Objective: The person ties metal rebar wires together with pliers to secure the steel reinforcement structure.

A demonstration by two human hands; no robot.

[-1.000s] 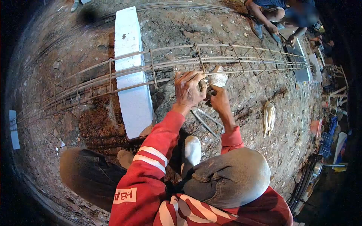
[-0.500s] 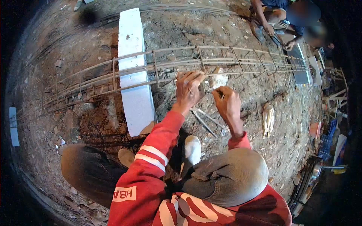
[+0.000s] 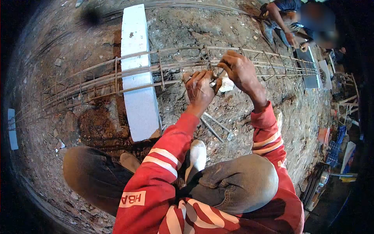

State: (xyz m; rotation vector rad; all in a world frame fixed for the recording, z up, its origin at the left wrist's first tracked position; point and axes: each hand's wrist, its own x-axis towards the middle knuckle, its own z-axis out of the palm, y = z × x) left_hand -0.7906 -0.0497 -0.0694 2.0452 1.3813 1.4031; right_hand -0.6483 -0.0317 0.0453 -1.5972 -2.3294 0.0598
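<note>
A long rebar cage runs left to right across the view, with thin square stirrups around its bars. My left hand is closed around the near lower bar by a stirrup. Just right of it, my right hand is closed at the cage, its fingertips pinched near the same stirrup; anything between them is too small to make out. Below my left hand, pincers lie on the ground, their head partly hidden. Behind my hands lies a pale stone.
A white block props the cage at left, and a dark and white block at far right. Another person crouches at upper right. Long bars lie along the top. Crates and debris stand at right.
My right hand has moved up and over to the cage, beside the stirrup. My left hand has shifted slightly right and down. The other person's hands have moved a little.
</note>
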